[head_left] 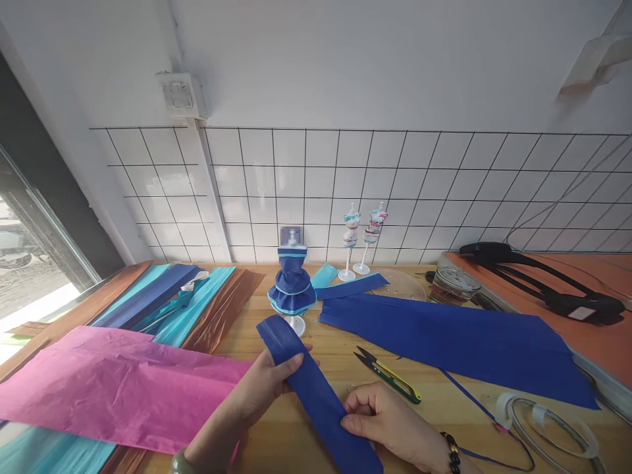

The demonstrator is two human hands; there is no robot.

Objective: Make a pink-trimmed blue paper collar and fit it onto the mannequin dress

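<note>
Both hands pinch one blue strip (316, 395) of crepe-like paper, a grip at each end of the stretch between them: the left hand (264, 388) has its thumb on top and fingers under the strip's far end, and the right hand (390, 421) presses thumb and fingers on its near part. Held this way the strip lies taut and flat, slanting from the desk's middle toward the near edge, which I judge keeps the soft paper from curling.

Just behind the strip stands a small dress form (292, 286) wearing a blue ruffled dress, close enough for the strip to be held up against it. Snips (390, 376) lie just right of the hands, within easy reach. A large blue sheet (454, 342) spreads across the right half of the desk (326, 345), with a tape roll (548, 415) near the near right corner. A pink sheet (118, 385) covers the near left, with teal, blue and copper sheets (187, 306) behind it toward the far left corner. Two bare forms (363, 240) stand at the far edge by the tiled wall.
</note>
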